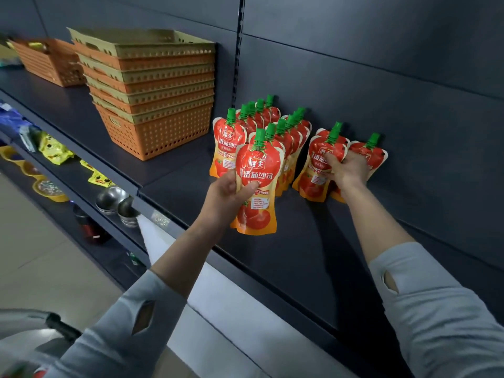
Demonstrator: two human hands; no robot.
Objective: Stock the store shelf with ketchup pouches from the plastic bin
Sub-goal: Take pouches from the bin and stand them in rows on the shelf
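- Toward the back edge of the shelf (272, 255), the pouch rows (283, 132) stood upright, with green caps up, long axis vertical and labels facing the front edge.
- Just in front of them, the held pouch (257, 181) hung cap-up and barely tilted. I'd plant its base flat, snug against the front one.
- The left hand (231, 192) had fingers clamped on its side, while the right hand (346, 170) curled round the right-hand pouches (316, 165), probably steadying them.

Other stock nearby
Orange and tan baskets (152, 105) stand nested in a stack; lower down lie yellow packets (56, 148) and steel bowls (111, 199).
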